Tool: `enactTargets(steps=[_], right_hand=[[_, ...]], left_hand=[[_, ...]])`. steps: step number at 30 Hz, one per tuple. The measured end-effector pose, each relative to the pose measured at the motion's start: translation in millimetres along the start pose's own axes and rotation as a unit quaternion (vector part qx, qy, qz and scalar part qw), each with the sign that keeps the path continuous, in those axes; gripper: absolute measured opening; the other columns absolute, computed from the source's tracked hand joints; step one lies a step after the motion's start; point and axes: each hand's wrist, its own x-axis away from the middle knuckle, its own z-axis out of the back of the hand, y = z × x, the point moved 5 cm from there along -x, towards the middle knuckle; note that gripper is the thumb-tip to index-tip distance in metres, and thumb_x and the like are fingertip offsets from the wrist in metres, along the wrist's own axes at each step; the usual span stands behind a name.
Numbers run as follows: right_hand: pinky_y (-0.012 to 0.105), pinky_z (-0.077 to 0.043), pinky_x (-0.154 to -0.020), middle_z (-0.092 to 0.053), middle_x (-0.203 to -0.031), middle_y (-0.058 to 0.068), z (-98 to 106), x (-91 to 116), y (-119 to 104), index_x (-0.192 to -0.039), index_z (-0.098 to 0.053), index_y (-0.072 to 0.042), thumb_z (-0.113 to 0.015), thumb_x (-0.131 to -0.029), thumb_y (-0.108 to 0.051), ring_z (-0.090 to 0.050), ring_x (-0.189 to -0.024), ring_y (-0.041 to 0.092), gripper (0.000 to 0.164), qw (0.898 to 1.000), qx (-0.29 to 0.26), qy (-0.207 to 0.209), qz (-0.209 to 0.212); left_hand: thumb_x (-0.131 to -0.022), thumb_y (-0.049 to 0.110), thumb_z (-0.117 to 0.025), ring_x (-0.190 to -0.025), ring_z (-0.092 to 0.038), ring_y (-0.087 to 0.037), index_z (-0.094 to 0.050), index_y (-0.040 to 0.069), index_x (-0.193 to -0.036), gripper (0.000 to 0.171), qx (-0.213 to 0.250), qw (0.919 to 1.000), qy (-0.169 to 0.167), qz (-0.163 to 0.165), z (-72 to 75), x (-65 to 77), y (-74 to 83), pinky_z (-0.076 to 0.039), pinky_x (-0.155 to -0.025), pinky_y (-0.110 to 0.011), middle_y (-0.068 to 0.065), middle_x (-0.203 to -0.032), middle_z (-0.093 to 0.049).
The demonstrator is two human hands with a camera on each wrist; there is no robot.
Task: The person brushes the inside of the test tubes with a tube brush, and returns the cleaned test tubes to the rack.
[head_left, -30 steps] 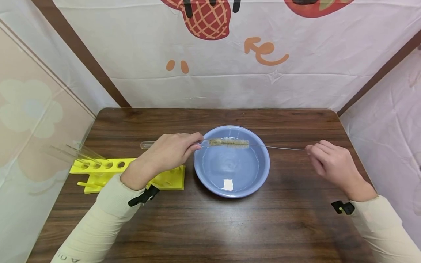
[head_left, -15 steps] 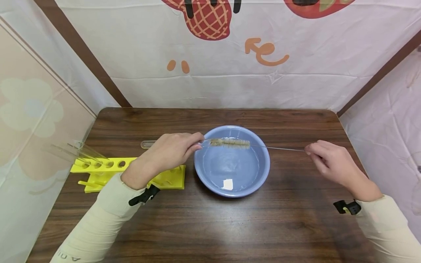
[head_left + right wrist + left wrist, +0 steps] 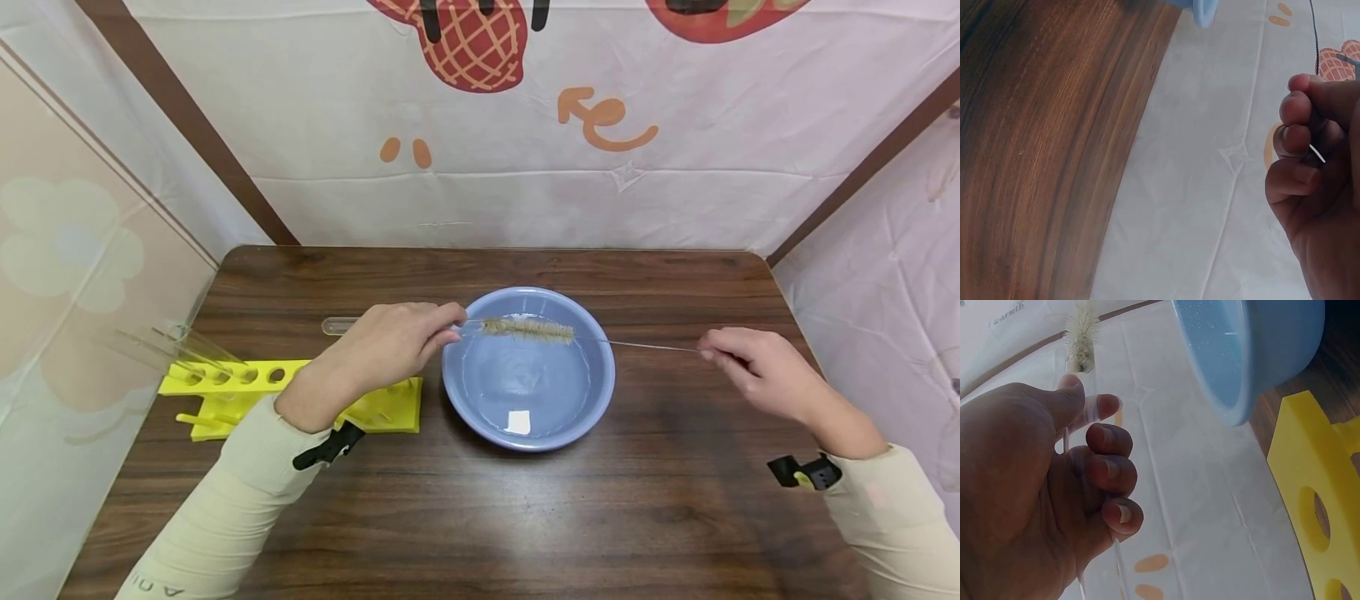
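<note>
My left hand (image 3: 393,342) grips a clear glass test tube (image 3: 337,326), which lies level with its rounded end out to the left. A test tube brush (image 3: 528,329) with pale bristles is at the tube's right end, above the blue basin. How much of the bristle part is inside the glass, I cannot tell. In the left wrist view, the bristles (image 3: 1081,337) show just past my thumb. My right hand (image 3: 761,371) pinches the far end of the brush's thin twisted wire handle (image 3: 1315,37), right of the basin, other fingers curled.
The blue basin (image 3: 454,392) holds water and stands mid-table. A yellow test tube rack (image 3: 401,408) sits at the left, partly behind my left forearm, with several glass tubes (image 3: 202,346) leaning in its holes. A printed cloth (image 3: 517,208) hangs behind the wooden table (image 3: 525,533).
The brush has shifted slightly to the right relative to the tube. My right hand has edged right and its wrist has turned; my left hand and the tube hold nearly still.
</note>
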Motion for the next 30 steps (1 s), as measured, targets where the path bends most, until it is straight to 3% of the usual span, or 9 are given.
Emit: enactTargets(steps=[9, 14, 17, 24, 26, 28, 30], right_hand=[[0.018, -0.033, -0.054, -0.046, -0.070, -0.018, -1, 3, 4, -0.093, -0.063, -0.025, -0.064, -0.093, 0.011, -0.035, -0.054, -0.003, 0.036, 0.995, -0.082, -0.041, -0.032], [0.021, -0.034, -0.050, -0.040, -0.064, -0.014, -4, 5, 7, -0.090, -0.058, -0.026, -0.058, -0.096, 0.013, -0.033, -0.052, -0.002, 0.039, 0.984, -0.156, -0.073, -0.040], [0.023, -0.035, -0.048, -0.041, -0.063, -0.005, -8, 6, 9, -0.088, -0.056, -0.023, -0.053, -0.097, 0.015, -0.035, -0.052, 0.002, 0.040, 0.968, -0.227, -0.100, -0.033], [0.028, -0.031, -0.042, -0.037, -0.062, 0.006, -15, 11, 17, -0.086, -0.056, -0.014, -0.040, -0.099, 0.018, -0.032, -0.048, 0.020, 0.038, 0.912, -0.371, -0.169, -0.040], [0.029, -0.030, -0.042, -0.035, -0.062, 0.008, -15, 11, 18, -0.087, -0.055, -0.011, -0.038, -0.099, 0.019, -0.031, -0.048, 0.022, 0.037, 0.901, -0.393, -0.180, -0.034], [0.029, -0.030, -0.042, -0.035, -0.063, 0.008, -14, 11, 20, -0.088, -0.055, -0.011, -0.038, -0.099, 0.020, -0.031, -0.048, 0.022, 0.037, 0.902, -0.391, -0.177, -0.034], [0.028, -0.032, -0.044, -0.038, -0.064, 0.006, -13, 10, 21, -0.090, -0.056, -0.013, -0.041, -0.099, 0.019, -0.033, -0.049, 0.019, 0.036, 0.921, -0.355, -0.156, -0.037]], left_hand=[[-0.106, 0.032, -0.055, -0.077, -0.057, -0.014, -0.060, 0.020, -0.119, 0.018, -0.001, 1.0000, -0.002, 0.000, -0.5, 0.2, -0.1, -0.049, -0.067, -0.034, 0.005, -0.092, -0.065], [-0.106, 0.031, -0.056, -0.077, -0.058, -0.013, -0.060, 0.020, -0.120, 0.019, -0.002, 1.0000, 0.000, -0.002, -1.2, -0.2, -0.3, -0.051, -0.068, -0.035, 0.004, -0.095, -0.068], [-0.106, 0.031, -0.056, -0.077, -0.057, -0.014, -0.060, 0.020, -0.119, 0.018, -0.003, 1.0000, -0.001, -0.001, -1.9, -0.6, -0.7, -0.050, -0.067, -0.035, 0.004, -0.093, -0.066], [-0.106, 0.031, -0.056, -0.078, -0.058, -0.014, -0.061, 0.019, -0.123, 0.021, -0.003, 1.0000, -0.009, -0.001, -4.5, -2.5, -0.9, -0.051, -0.067, -0.034, 0.003, -0.098, -0.069], [-0.106, 0.031, -0.056, -0.080, -0.060, -0.014, -0.061, 0.019, -0.123, 0.022, -0.004, 1.0000, -0.009, -0.002, -4.4, -2.9, -0.3, -0.052, -0.069, -0.035, 0.002, -0.102, -0.070], [-0.106, 0.031, -0.056, -0.084, -0.062, -0.015, -0.062, 0.019, -0.125, 0.023, -0.004, 0.9999, -0.011, -0.002, -4.7, -3.2, 0.1, -0.054, -0.072, -0.037, 0.001, -0.107, -0.072], [-0.106, 0.031, -0.055, -0.087, -0.064, -0.016, -0.062, 0.018, -0.126, 0.024, -0.004, 0.9999, -0.015, -0.003, -5.1, -3.4, 0.6, -0.055, -0.075, -0.038, 0.000, -0.111, -0.072]])
